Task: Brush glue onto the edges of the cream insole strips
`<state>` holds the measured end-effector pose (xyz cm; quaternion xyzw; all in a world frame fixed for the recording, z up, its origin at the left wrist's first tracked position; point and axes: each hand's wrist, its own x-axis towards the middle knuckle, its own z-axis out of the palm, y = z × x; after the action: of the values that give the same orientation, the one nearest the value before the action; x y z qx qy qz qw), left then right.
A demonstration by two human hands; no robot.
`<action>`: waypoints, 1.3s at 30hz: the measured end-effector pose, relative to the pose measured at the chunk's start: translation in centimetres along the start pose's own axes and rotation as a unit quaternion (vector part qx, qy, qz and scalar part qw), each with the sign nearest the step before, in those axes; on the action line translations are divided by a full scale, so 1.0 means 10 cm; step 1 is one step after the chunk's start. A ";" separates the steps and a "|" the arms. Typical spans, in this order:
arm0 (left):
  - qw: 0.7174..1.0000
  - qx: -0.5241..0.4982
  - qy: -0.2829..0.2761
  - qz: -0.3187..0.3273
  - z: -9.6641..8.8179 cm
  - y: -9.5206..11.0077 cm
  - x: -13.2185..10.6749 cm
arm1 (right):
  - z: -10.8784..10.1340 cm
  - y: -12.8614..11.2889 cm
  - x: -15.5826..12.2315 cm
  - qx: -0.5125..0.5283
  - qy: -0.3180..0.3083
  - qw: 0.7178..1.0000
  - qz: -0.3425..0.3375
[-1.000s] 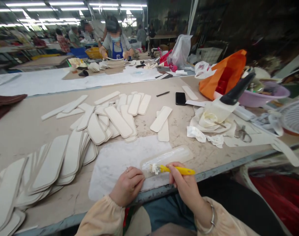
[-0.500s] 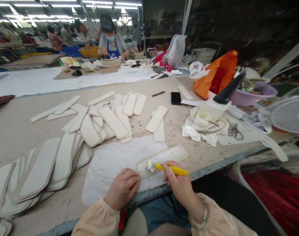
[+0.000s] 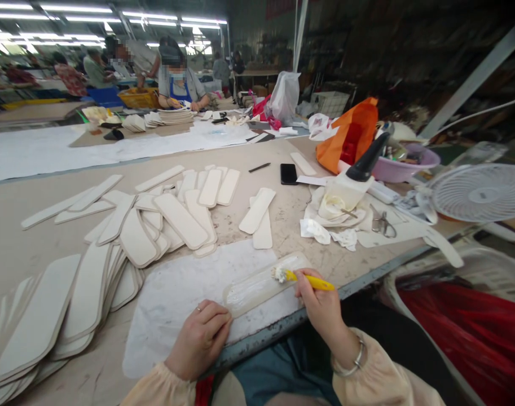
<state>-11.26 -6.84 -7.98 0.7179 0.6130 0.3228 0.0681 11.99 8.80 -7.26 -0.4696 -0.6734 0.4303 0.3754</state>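
A long rounded strip (image 3: 257,286), glossy with wet glue, lies on a white work sheet (image 3: 185,293) at the table's near edge. My left hand (image 3: 202,336) is curled, its fingertips pressing down the strip's near end. My right hand (image 3: 320,304) grips a yellow-handled brush (image 3: 306,279); its glue-laden bristles touch the strip toward the far end.
Several cream strips (image 3: 155,220) are fanned out at left and centre. A glue pot with a black spout (image 3: 350,186), crumpled paper, scissors (image 3: 382,223), a phone (image 3: 288,173), an orange bag (image 3: 350,132) and a white fan (image 3: 479,192) sit at right. A person (image 3: 176,79) works at the far table.
The brush has travelled along the strip toward its far end. My left hand stays on the near end. The camera has swung to the right.
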 end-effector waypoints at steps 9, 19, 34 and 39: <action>1.000 0.004 0.000 0.020 0.01 -0.01 0.01 | 0.07 -0.12 -0.19 0.129 -0.086 0.986 0.056; 1.000 -0.006 -0.003 0.023 0.04 -0.07 -0.02 | -0.42 0.04 0.18 -0.077 0.048 0.996 -0.013; 0.997 0.029 0.014 0.071 -0.01 -0.03 0.08 | -0.07 -0.29 -0.30 -0.255 -0.160 0.899 -0.318; 0.996 0.036 0.017 0.081 0.00 -0.04 0.09 | -0.16 -0.13 -0.10 -0.203 -0.032 0.942 -0.267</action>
<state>-11.57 -5.91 -7.83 0.7614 0.5655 0.3170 0.0058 13.35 8.00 -5.56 -0.3254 -0.8585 0.1830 0.3515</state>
